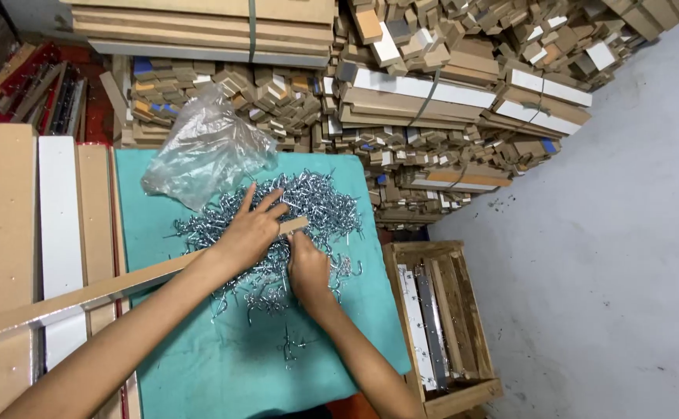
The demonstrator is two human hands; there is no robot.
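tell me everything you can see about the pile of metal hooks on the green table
The pile of metal hooks is a tangled heap of small, shiny silver screw-in hooks with curved ends, spread loosely over the middle of the green table. A few strays lie apart toward its near edge. The left hand rests flat on the heap over a long wooden strip, the right hand digs into it, and a crumpled clear plastic bag touches its far left side.

Pile of hooks (308,206): bright plated metal, glossy, glinting. Table cover (238,365): teal cloth, matt, slightly creased. Bag (203,151): thin clear plastic, crinkled, shiny. Long strip (83,299) under left hand (250,233): pale wood-fibre board, smooth, matt. Flat boards (9,233): same brown board; one (60,225) white-faced, smooth. Crate (463,388): rough, unfinished wood. Floor (611,233): grey, matt, speckled.
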